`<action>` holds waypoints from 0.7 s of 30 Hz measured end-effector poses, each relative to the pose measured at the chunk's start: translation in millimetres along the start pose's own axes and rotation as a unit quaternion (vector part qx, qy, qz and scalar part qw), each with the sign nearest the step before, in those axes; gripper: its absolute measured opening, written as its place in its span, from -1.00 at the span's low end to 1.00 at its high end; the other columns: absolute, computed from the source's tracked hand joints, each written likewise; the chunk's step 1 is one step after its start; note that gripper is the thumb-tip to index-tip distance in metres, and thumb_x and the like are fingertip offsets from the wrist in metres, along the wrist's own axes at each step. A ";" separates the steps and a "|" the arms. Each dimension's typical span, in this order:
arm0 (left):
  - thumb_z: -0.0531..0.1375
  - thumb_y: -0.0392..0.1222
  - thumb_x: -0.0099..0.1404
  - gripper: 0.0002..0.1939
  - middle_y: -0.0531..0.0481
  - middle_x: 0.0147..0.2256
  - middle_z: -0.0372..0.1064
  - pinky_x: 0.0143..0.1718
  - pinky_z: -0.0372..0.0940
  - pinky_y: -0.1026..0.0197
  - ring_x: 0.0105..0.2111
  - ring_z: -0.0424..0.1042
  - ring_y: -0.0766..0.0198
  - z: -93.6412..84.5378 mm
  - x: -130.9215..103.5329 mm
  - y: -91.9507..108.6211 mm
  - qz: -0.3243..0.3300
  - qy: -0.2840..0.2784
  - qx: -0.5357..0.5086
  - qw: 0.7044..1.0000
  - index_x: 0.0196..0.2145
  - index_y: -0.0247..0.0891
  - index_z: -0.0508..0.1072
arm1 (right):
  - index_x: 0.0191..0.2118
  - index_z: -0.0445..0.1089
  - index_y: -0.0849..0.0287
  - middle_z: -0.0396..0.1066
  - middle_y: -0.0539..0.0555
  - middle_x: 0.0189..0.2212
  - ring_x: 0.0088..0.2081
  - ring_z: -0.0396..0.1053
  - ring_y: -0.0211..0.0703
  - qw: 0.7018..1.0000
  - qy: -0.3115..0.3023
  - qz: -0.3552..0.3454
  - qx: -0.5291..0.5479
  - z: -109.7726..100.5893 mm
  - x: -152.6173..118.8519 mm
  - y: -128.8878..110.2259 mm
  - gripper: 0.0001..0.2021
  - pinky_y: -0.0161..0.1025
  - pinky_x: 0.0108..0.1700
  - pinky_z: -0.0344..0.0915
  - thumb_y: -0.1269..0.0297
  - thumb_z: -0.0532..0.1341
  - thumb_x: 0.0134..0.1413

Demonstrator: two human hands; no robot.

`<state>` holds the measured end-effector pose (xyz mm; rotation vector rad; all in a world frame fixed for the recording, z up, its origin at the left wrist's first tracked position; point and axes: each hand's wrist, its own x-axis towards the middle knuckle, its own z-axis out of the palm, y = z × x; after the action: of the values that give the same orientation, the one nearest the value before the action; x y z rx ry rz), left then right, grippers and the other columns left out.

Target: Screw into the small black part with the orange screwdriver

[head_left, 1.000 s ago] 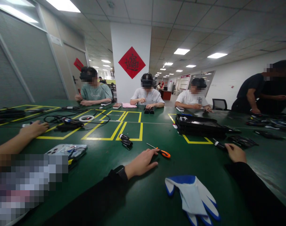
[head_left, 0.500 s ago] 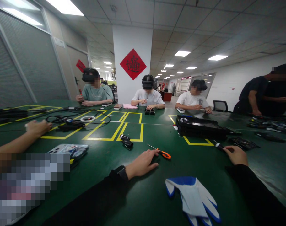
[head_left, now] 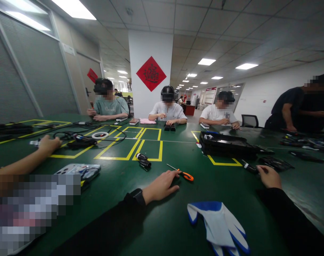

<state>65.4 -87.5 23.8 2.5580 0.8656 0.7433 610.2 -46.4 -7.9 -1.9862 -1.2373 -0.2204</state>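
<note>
My left hand (head_left: 162,185) lies palm down on the green table, its fingers stretched out. Its fingertips touch or lie just beside the neck of a screwdriver (head_left: 187,176) with an orange and black handle and a metal shaft. Toward the right, my right hand (head_left: 270,176) has its thumb and index finger a little apart, at the near end of a black cylindrical piece with a white band (head_left: 249,167). That piece rests on the table. A white and blue work glove (head_left: 217,224) lies between my forearms.
Two similar black pieces (head_left: 143,160) lie ahead of my left hand. A long black tray-like case (head_left: 228,144) stands ahead on the right. At left are a clear-covered parts case (head_left: 80,172), black cables (head_left: 81,140) and another person's hand (head_left: 49,145). Several people sit or stand around the table.
My right hand has shifted slightly away from the banded black piece, its fingers loosening off it. My left hand stays put. The neighbouring person's hand at left has moved slightly right.
</note>
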 end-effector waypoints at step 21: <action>0.05 -0.13 0.18 -0.55 -0.11 -0.04 0.18 -0.02 0.10 0.09 -0.05 0.18 0.18 -6.0 0.7 4.4 0.023 0.010 0.072 0.997 0.03 -0.21 0.10 | -0.27 0.35 0.16 0.35 0.21 -0.28 -0.28 0.29 0.02 0.993 -0.091 0.059 0.034 2.2 0.8 -5.2 -0.55 -0.15 -0.31 0.15 0.02 0.23 -0.37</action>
<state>64.4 -89.5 31.0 2.7094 0.8986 0.7479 605.9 -43.1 -6.3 -2.0470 -1.2178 0.0637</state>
